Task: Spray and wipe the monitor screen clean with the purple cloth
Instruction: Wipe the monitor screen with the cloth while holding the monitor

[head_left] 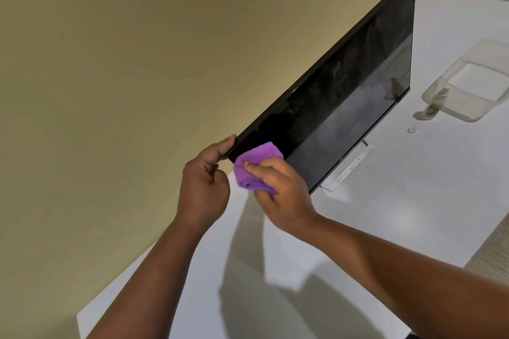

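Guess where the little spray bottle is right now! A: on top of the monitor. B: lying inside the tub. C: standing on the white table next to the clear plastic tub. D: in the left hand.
C: the spray bottle stands upright on the white table, beside the clear plastic tub, with neither hand touching it.

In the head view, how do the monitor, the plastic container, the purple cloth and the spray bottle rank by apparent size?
1. Black flat monitor
2. Clear plastic container, farther away
3. Crumpled purple cloth, partly hidden by the right hand
4. Small spray bottle
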Available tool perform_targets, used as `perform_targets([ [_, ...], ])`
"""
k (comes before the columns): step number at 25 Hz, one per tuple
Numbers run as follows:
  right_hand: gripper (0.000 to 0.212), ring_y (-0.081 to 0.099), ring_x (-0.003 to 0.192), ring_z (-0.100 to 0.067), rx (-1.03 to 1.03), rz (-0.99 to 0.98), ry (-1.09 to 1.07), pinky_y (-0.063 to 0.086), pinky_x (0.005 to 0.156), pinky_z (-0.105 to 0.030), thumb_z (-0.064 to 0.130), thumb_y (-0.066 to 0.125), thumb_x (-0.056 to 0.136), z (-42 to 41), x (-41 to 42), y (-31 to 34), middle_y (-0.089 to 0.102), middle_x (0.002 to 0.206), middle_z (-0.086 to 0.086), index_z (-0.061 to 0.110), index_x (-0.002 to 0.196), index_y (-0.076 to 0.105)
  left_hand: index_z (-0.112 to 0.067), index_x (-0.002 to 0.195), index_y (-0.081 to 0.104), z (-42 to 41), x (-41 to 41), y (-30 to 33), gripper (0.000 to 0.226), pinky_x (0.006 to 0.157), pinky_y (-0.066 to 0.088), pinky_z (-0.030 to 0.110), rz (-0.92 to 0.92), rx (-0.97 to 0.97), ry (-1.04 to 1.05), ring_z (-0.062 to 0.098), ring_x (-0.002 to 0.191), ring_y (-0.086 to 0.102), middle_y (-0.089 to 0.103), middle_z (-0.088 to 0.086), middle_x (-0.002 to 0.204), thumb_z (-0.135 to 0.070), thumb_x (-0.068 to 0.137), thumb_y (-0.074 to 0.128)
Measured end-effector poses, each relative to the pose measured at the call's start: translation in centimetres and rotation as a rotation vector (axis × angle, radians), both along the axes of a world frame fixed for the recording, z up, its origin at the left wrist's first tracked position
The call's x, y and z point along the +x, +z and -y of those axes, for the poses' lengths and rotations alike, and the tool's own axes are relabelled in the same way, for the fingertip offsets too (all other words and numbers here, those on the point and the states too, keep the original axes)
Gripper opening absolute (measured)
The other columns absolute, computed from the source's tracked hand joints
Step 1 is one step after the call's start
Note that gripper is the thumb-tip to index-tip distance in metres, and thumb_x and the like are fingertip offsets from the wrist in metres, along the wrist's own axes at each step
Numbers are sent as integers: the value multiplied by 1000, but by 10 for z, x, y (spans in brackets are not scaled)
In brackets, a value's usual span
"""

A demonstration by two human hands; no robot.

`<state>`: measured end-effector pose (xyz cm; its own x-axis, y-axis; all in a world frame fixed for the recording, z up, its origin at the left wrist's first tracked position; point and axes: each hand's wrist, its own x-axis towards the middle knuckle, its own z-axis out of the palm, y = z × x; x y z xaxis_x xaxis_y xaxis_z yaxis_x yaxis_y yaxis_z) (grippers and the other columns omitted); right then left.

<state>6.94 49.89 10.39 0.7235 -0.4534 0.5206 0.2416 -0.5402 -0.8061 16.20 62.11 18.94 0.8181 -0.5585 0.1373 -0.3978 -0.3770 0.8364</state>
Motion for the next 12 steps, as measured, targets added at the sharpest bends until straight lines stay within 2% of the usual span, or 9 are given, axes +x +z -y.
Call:
perform_targets([
  [2,41,63,99,-17,151,-56,-134,58,77,-42,5,63,87,13,2,1,64,120,-1,21,125,69,-21,131,64,2,-2,-1,77,101,45,15,2,5,9,3,121,63,68,-17,125,26,79,33],
  [4,41,63,96,-13,220,-52,-189,58,74,-35,16,57,91,16,12,13,60,120,6,30,128,64,-20,131,65,2,-2,0,75,100,45,14,5,-21,5,3,122,63,68,-19,125,23,78,33],
  [6,45,61,95,-13,165,11,-108,54,74,-24,16,55,92,3,19,21,57,118,5,25,135,63,-15,132,66,1,-1,0,75,103,47,19,4,-42,-25,7,122,63,70,-13,126,22,76,33],
  [8,45,58,95,-15,52,46,18,49,76,-20,9,56,94,-7,14,18,57,111,0,14,138,64,-14,133,65,-1,0,-2,74,105,49,28,-25,-46,-34,12,123,64,71,-7,127,26,77,35],
  [10,41,57,94,-18,-73,41,56,50,76,-26,3,58,94,-2,5,8,60,105,-4,8,134,67,-14,134,64,-1,1,-2,75,105,49,30,-55,-32,-11,11,123,63,70,-6,128,30,80,36],
  [12,39,58,92,-18,-43,12,-27,53,73,-34,1,60,93,10,0,3,61,103,-6,7,131,69,-12,136,63,0,-1,0,75,105,47,22,-28,-13,-3,5,123,63,68,-10,128,28,79,34],
])
